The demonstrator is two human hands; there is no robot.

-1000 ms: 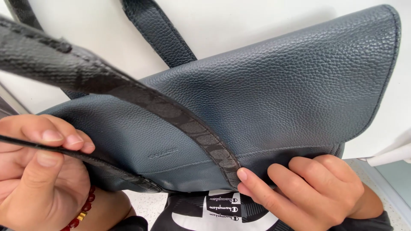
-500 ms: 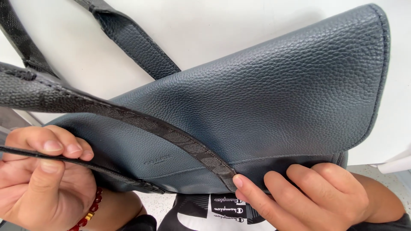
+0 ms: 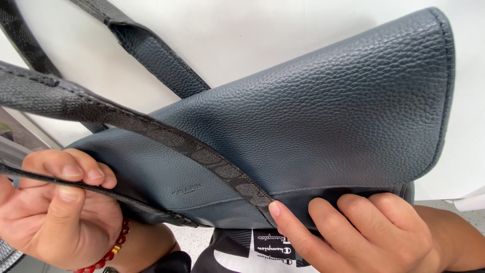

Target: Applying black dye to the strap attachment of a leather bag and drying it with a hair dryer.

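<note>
The left hand had its grip clamped on a thin black strap edge while the right hand pinched the lower flap hem of the dark navy pebbled-leather bag, held up over the white counter.

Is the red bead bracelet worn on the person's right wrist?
No, the red bead bracelet sits on the wrist of the left hand, which pinches a thin black strap.
</note>
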